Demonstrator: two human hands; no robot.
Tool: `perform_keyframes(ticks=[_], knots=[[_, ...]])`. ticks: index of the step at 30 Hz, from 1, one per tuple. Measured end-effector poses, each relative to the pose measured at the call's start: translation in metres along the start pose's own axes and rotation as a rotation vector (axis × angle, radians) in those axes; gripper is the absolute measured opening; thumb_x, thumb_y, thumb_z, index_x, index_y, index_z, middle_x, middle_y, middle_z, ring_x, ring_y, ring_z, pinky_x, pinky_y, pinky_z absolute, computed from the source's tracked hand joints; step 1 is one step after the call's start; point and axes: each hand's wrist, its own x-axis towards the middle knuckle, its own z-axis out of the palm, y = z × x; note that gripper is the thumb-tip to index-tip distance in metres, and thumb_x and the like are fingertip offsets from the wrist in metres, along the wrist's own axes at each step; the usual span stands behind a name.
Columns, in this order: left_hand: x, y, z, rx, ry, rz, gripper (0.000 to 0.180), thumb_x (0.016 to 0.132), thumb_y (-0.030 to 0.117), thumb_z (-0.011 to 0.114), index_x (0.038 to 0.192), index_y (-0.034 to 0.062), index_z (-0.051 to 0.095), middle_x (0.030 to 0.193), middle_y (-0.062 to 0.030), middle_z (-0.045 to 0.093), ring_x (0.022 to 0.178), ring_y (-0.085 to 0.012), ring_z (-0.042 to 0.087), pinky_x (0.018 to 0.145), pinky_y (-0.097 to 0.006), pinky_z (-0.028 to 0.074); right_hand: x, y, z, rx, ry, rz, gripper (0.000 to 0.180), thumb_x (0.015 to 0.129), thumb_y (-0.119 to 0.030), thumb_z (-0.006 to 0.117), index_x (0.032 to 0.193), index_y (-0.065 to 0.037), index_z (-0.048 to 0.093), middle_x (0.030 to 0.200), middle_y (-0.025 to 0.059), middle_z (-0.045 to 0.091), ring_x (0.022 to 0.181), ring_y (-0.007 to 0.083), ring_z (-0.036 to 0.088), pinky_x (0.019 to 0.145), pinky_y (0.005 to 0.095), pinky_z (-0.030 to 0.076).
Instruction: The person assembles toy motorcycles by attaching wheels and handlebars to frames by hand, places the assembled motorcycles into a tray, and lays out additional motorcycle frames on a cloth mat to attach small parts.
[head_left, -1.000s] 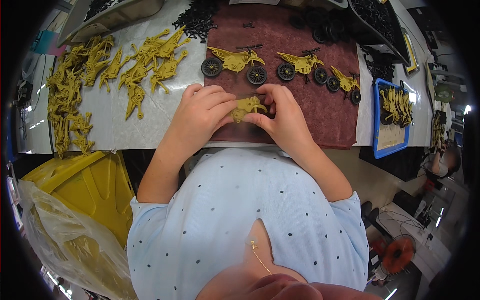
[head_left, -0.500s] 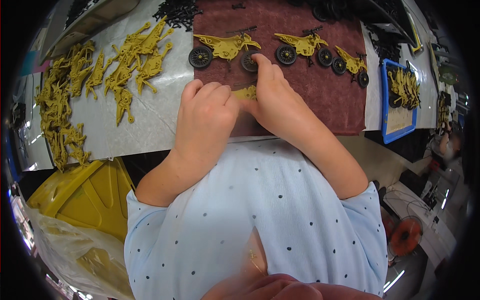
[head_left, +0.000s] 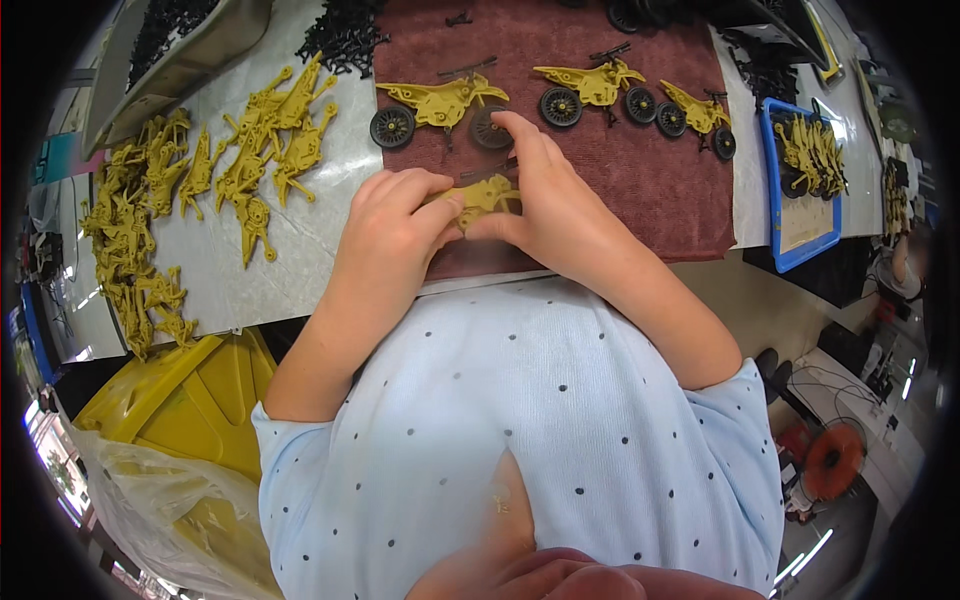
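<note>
I see both hands meeting over a small mustard-yellow plastic motorcycle body, near the front edge of a dark red, napped cloth on the table. My left hand is curled, fingers and thumb pinched on the left end of the piece. My right hand grips its right end with the thumb, while the index finger stretches up toward the rear wheel of a finished toy.

Three assembled toy motorcycles stand in a row along the far part of the cloth: one just beyond my hands, a second to its right, a third at the cloth's right edge. Each has a smooth yellow frame and black ribbed wheels.

Left of the cloth, on the pale, glossy table surface, loose yellow frames lie scattered, and more heap along the table's left edge. A pile of small black parts sits at the far edge. A grey tray in the far left corner holds more black parts. A blue-rimmed tray at the right holds yellow pieces. Below the table's left side stands a yellow bin.
</note>
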Motion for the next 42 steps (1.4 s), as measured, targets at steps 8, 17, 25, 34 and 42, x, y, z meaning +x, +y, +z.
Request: perform_keyframes(ticks=[8, 17, 25, 34, 42], knots=[[-0.001, 0.024, 0.026, -0.141, 0.087, -0.014, 0.031, 0.066, 0.008, 0.078, 0.094, 0.0025, 0.065, 0.098, -0.0085, 0.064, 0.093, -0.0264, 0.060, 0.083, -0.038, 0.044, -0.027, 0.021, -0.017, 0.073, 0.185, -0.042, 0.066, 0.073, -0.019, 0.081, 0.129, -0.004, 0.049, 0.105, 0.0135, 0.058, 0.092, 0.0218, 0.056, 0.080, 0.0322, 0.049], [0.009, 0.032, 0.023, 0.012, 0.064, 0.090, 0.033, 0.067, 0.008, 0.077, 0.097, 0.0016, 0.065, 0.102, -0.0099, 0.065, 0.094, -0.0270, 0.061, 0.082, -0.038, 0.044, -0.029, 0.019, -0.034, 0.021, 0.119, 0.163, 0.053, 0.078, -0.023, 0.076, 0.117, 0.003, 0.052, 0.111, 0.0215, 0.061, 0.105, 0.0362, 0.059, 0.088, 0.0412, 0.049], [0.010, 0.033, 0.025, -0.032, 0.066, 0.064, 0.033, 0.066, 0.008, 0.077, 0.097, 0.0014, 0.066, 0.102, -0.0104, 0.065, 0.093, -0.0272, 0.061, 0.082, -0.038, 0.044, -0.029, 0.026, -0.029, 0.048, 0.180, 0.067, 0.048, 0.077, -0.018, 0.078, 0.117, 0.000, 0.056, 0.098, 0.0140, 0.061, 0.085, 0.0227, 0.060, 0.077, 0.0335, 0.051], [0.009, 0.029, 0.028, 0.003, 0.056, 0.077, 0.030, 0.068, 0.009, 0.071, 0.096, 0.0003, 0.064, 0.099, -0.0104, 0.063, 0.093, -0.0250, 0.059, 0.083, -0.037, 0.042, -0.027, 0.022, -0.032, 0.210, 0.121, 0.201, 0.041, 0.079, -0.019, 0.076, 0.107, 0.005, 0.057, 0.100, 0.0195, 0.063, 0.089, 0.0316, 0.064, 0.078, 0.0376, 0.051], [0.009, 0.041, 0.025, 0.022, 0.037, 0.014, 0.028, 0.066, 0.005, 0.076, 0.092, 0.0010, 0.066, 0.101, -0.0106, 0.065, 0.094, -0.0272, 0.061, 0.083, -0.038, 0.044, -0.021, 0.025, -0.012, 0.062, 0.198, 0.160, 0.069, 0.071, -0.037, 0.082, 0.113, 0.006, 0.048, 0.106, 0.0236, 0.061, 0.103, 0.0383, 0.059, 0.084, 0.0431, 0.049]])
